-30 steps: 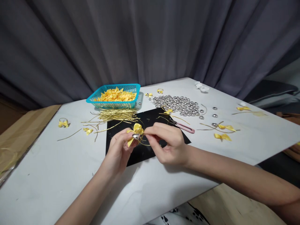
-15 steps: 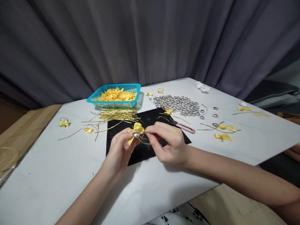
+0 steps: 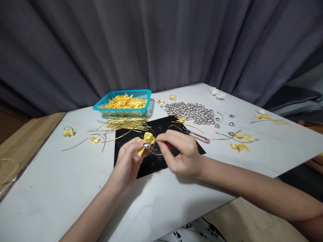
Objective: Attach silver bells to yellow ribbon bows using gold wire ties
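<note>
Above a black sheet [image 3: 148, 166], my left hand [image 3: 130, 158] is closed on a yellow ribbon bow [image 3: 148, 136]. A shiny silver bead [image 3: 147, 145] sits against the bow, beside my left thumb. Gold cord [image 3: 156, 153] curves in a loop below the bow. My right hand [image 3: 180, 151] pinches the gold cord close to the bow's right side, thumb against forefinger. The exact spot where the cord meets the bow is partly hidden by the fingers.
Behind my hands stands a blue basket [image 3: 121, 112] of yellow bows, with gold cords [image 3: 127, 123] in front. Silver beads [image 3: 191, 112] lie in a pile. Pink-handled snips [image 3: 199, 136] rest on the sheet's right side. Loose bows [image 3: 239, 147] lie at right, a finished-looking one [image 3: 68, 133] at left.
Both hands stay almost in place, still holding the bow and the cord. The silver bead has turned slightly by my left thumb.
</note>
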Available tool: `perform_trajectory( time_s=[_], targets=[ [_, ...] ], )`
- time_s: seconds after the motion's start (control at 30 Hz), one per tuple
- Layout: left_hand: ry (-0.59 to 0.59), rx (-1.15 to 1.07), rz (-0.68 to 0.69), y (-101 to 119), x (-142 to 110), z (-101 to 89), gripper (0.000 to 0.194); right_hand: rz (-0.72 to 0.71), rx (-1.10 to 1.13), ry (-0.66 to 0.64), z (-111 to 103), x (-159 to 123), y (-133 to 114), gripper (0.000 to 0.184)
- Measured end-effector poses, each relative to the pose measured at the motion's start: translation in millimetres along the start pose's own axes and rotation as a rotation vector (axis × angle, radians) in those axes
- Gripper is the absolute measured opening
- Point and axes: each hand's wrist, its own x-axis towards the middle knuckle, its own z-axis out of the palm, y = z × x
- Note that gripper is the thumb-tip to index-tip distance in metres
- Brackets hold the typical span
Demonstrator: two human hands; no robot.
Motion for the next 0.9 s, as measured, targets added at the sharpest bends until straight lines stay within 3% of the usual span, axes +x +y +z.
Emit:
perform_trajectory(
  time_s=[0.9],
  targets=[
    [-0.023, -0.014, -0.014, -1.2, 0.2, -2.5, 0.009, -0.049, 0.010, -0.027, -0.9, 0.8, 1.4, 0.015]
  ],
)
